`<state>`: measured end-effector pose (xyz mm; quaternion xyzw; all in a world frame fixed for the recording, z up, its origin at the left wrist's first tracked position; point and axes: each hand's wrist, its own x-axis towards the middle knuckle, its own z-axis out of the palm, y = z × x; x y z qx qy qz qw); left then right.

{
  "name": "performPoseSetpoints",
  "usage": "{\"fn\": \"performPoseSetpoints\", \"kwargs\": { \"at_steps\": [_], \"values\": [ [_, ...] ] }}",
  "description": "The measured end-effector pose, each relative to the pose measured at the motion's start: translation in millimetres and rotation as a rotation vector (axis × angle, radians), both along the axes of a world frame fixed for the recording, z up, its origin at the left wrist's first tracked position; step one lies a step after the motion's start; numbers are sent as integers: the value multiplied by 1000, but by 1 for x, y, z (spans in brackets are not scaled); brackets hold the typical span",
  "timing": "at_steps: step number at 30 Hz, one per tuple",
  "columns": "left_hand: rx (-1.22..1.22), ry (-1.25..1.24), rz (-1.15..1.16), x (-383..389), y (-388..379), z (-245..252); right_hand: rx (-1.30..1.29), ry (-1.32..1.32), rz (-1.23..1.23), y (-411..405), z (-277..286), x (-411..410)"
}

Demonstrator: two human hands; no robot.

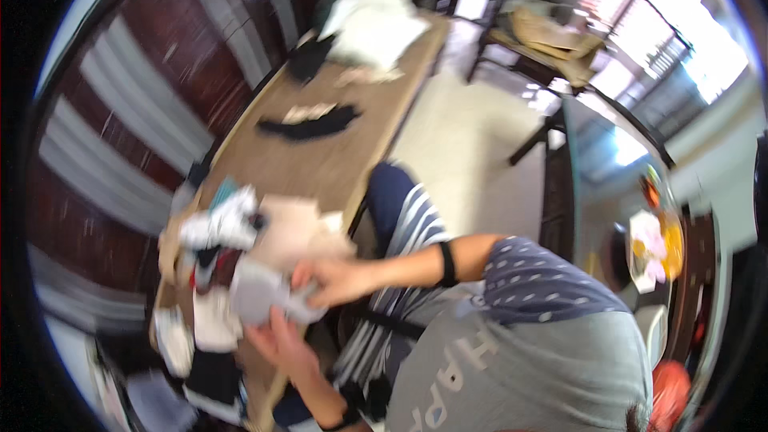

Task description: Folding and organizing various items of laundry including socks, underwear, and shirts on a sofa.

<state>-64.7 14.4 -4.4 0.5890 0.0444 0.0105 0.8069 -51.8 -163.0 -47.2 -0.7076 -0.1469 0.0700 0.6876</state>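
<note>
A light grey piece of cloth (259, 293) is stretched between my two hands over the near edge of the wooden bench. My right hand (336, 283) pinches its right part, with the fingers curled in. My left hand (281, 341) holds its lower edge, thumb on top. Just beyond lies a pale pink cloth (288, 225), spread flat. A bunched white cloth (225, 225) rests to its left, and dark red cloth (227, 269) shows beside the grey one. Below these is a folded cream cloth (215, 321). Motion blur hides fine detail.
A brown-topped bench (288, 165) runs away from me, bearing black cloth (312, 125) and a large white heap (375, 36) farther off. Folded black cloth (213, 378) lies near its close end. A glass-topped table (606, 192) stands right; dark panelled doors (150, 66) line the left.
</note>
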Motion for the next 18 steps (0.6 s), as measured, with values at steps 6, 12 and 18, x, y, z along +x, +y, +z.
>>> {"fn": "performPoseSetpoints", "kwargs": {
  "at_steps": [6,12,18],
  "values": [
    [223,10,18,13,33,-69,-605,-175,-308,-15,14,-13],
    [824,-372,-97,18,43,-102,104,370,-336,-24,16,-3],
    [807,-221,7,2,20,-80,607,579,-124,-9,6,8]
  ]
}}
